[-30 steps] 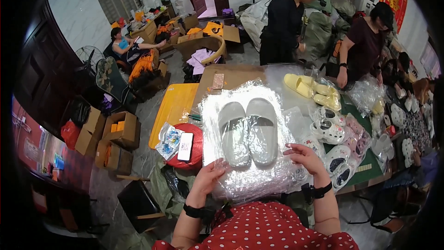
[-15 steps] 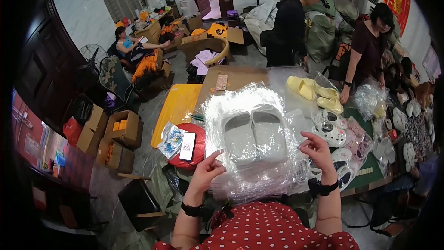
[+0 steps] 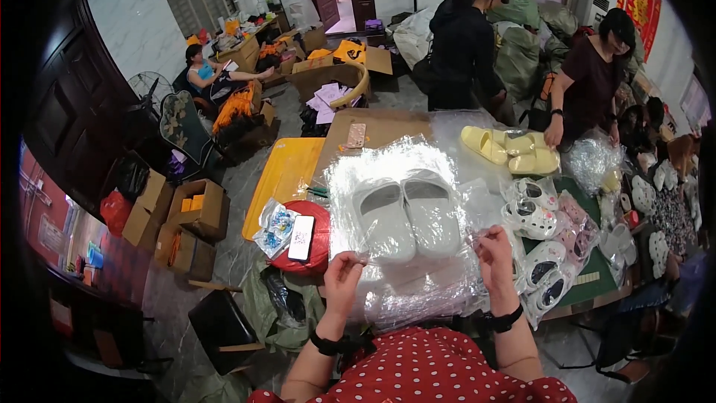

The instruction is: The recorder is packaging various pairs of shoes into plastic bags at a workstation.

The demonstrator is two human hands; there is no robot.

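Observation:
A pair of pale grey clogs lies side by side inside a clear plastic bag, on a stack of glossy clear bags. At the bag's left edge, near the clogs' toes, my left hand pinches the film between thumb and fingers. My right hand is closed on the right edge of the same bag, with its fingertips on the thin plastic. Both hands are just outside the clogs and do not touch them.
Bagged white clogs and yellow slippers lie to the right, with a co-worker's hand by the slippers. At left, a white phone and blue charms rest on a red round stool. Another co-worker stands behind the table.
My hands have come in from beside the bag and closed on its edges. Across the table, the yellow slippers now lie together, and the co-worker's hand has shifted toward them.

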